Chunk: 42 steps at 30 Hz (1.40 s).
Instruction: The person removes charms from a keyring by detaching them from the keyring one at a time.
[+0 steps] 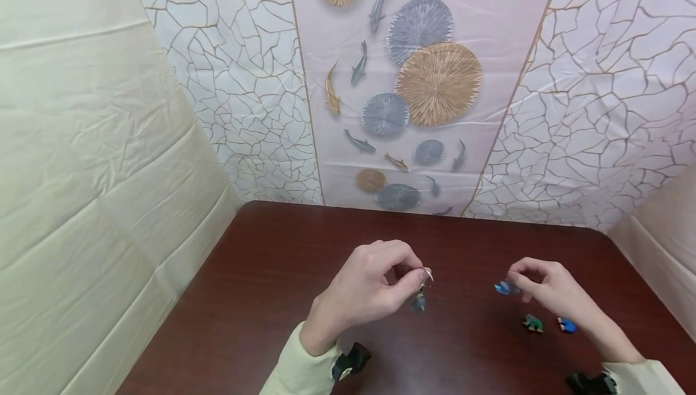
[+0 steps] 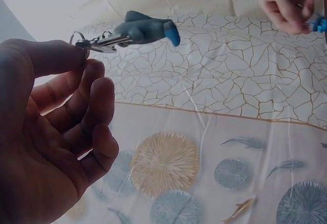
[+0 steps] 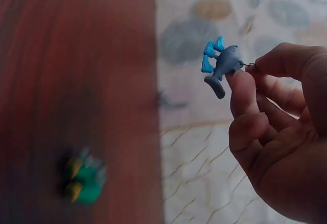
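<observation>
Above the middle of the table, my left hand (image 1: 370,280) pinches a metal key ring (image 2: 86,51) between thumb and forefinger. Keys (image 2: 106,44) and a grey animal charm (image 2: 145,31) with a blue tip hang from it. Farther right, my right hand (image 1: 554,289) pinches the small metal loop of a grey figurine (image 3: 228,63) with bright blue feet. The figurine points left from the fingertips, held over the table. Below that hand lie a green figurine (image 1: 533,323) with yellowish parts and a blue figurine (image 1: 567,325).
The dark red-brown table (image 1: 261,274) has rounded far corners. Behind it hangs a patterned cloth (image 1: 348,153) with fish and round motifs. Pale cream fabric (image 1: 109,171) lines the left side, and similar fabric (image 1: 660,250) hangs at the right.
</observation>
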### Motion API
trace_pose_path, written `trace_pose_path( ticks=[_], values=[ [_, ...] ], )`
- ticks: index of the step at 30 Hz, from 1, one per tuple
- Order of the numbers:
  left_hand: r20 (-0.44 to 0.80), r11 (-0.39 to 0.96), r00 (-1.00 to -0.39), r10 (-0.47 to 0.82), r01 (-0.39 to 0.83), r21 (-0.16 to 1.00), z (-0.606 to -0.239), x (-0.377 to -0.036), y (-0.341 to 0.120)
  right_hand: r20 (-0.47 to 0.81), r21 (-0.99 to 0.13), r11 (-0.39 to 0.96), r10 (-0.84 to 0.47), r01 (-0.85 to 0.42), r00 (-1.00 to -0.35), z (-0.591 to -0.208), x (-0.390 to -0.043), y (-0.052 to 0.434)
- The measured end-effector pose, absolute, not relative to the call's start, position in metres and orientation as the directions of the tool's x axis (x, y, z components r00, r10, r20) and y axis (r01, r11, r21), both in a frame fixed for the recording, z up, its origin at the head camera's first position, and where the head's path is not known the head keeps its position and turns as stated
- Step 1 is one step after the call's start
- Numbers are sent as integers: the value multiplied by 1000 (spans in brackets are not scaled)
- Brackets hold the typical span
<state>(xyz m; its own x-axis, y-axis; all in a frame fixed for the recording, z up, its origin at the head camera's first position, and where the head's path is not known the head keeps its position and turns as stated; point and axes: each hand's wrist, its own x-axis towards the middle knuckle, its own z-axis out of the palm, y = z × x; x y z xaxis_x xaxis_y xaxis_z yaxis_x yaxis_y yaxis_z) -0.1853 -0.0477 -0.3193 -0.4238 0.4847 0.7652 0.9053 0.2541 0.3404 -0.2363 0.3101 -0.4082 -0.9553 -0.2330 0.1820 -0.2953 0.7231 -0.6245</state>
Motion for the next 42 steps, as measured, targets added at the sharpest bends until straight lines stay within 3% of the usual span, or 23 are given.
trace_pose_path(
  ticks=[18,33,42],
  values=[
    [751,290,-430,501,901,323,-322,-187,-45,-98,-666,739,-225,-104,-969,-461,-268,351],
    [740,266,-452,498,892,366,-321,-186,-47,-82,-618,775,-232,-134,-969,-472,-282,350],
    [742,282,-456,492,889,360,-321,-188,-48,-55,-577,802,-224,-152,-973,-453,-282,346]
  ],
)
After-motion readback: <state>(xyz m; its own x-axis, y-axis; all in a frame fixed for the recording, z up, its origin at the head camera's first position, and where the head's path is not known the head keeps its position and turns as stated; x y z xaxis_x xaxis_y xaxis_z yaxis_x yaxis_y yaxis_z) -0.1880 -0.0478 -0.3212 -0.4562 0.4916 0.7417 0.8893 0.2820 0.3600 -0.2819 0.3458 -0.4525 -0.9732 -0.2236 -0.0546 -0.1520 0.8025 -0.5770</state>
